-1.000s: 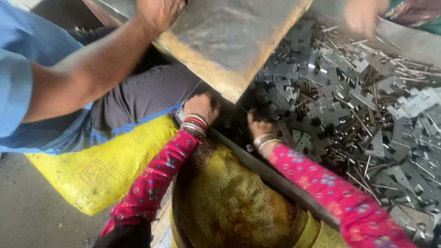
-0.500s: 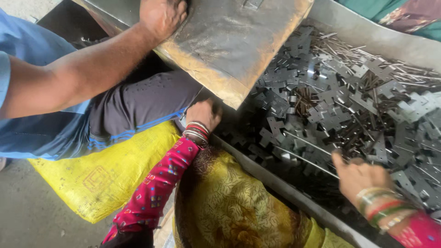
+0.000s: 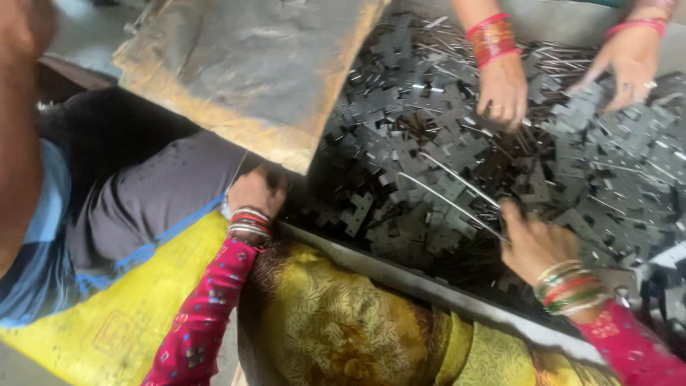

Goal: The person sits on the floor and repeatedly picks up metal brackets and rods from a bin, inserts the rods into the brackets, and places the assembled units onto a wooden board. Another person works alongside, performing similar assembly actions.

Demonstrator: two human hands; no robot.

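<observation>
Sorting through a heap of dark, flat, cross-shaped metal pieces (image 3: 429,164) appears to be the step in hand. The right hand (image 3: 532,243) is laid on the pile with fingers curled, seemingly closed on the near end of a thin metal rod (image 3: 450,204); the grip itself is hidden by the knuckles. The rod's long axis is set diagonally, pointing up and away to the left of that hand, lying across the pieces. The left hand (image 3: 259,191) is closed over the near rim of the metal tray (image 3: 400,275), under the corner of a worn board (image 3: 250,71). Beyond the right hand, two hands of another person (image 3: 504,89) are spread in the pile. Drawing the rod free would call for a firm pinch and a pull along its length.
</observation>
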